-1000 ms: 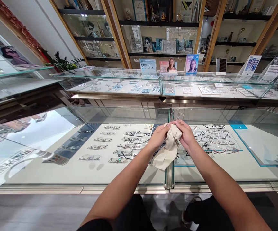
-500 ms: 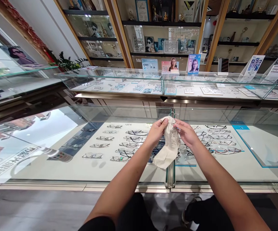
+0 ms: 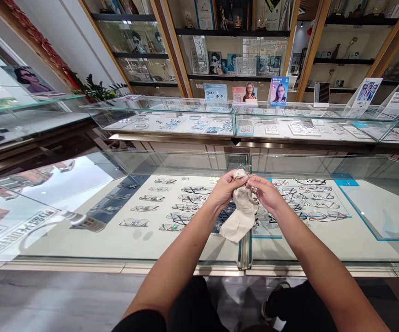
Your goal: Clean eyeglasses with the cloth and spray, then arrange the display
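Observation:
A cream cleaning cloth (image 3: 240,222) with a zigzag edge hangs from my two hands over the glass counter. Its upper end is bunched around a pair of thin-rimmed eyeglasses (image 3: 243,167), mostly hidden by cloth and fingers. My left hand (image 3: 226,188) is closed on the cloth, thumb pressed over the folded part. With fingertips pinched together, my right hand (image 3: 263,188) grips the eyeglasses at their right side, touching the cloth. The exact spot it grips is too small to make out.
Below my hands, a glass display case (image 3: 199,249) holds rows of eyeglass frames (image 3: 151,198). A white bottle (image 3: 83,221) with a colored label appears at the left. Another glass showcase (image 3: 171,110) stands beyond, carrying upright cards (image 3: 278,91). Shelves line the back wall.
My left thumb has moved down and right over the cloth, and the fingers of both hands are closer together. The eyeglasses have turned slightly; the cloth's lower end hangs as before.

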`<control>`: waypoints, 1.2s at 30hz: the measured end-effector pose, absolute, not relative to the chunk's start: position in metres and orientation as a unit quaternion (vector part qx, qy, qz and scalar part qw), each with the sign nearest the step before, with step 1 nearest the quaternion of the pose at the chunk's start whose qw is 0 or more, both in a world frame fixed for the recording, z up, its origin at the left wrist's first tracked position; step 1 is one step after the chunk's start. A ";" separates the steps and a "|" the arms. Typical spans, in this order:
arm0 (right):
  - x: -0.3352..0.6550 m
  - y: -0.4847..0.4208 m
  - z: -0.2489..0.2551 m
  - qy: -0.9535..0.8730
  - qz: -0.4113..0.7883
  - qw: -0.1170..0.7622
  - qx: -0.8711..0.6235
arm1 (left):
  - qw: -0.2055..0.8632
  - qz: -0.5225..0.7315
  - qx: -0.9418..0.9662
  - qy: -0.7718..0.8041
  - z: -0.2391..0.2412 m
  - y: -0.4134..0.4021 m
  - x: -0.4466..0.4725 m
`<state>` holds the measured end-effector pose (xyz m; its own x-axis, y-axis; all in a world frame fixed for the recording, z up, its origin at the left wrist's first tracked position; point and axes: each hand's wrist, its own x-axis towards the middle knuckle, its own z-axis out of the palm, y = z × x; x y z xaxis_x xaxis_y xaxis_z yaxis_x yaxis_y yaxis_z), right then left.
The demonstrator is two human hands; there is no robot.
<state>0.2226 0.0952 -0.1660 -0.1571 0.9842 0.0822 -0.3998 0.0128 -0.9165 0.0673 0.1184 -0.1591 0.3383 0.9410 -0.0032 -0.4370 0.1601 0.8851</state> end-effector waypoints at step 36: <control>0.233 0.100 -0.165 -0.533 0.599 0.485 -0.349 | 0.578 0.545 0.515 0.322 -0.164 0.127 0.064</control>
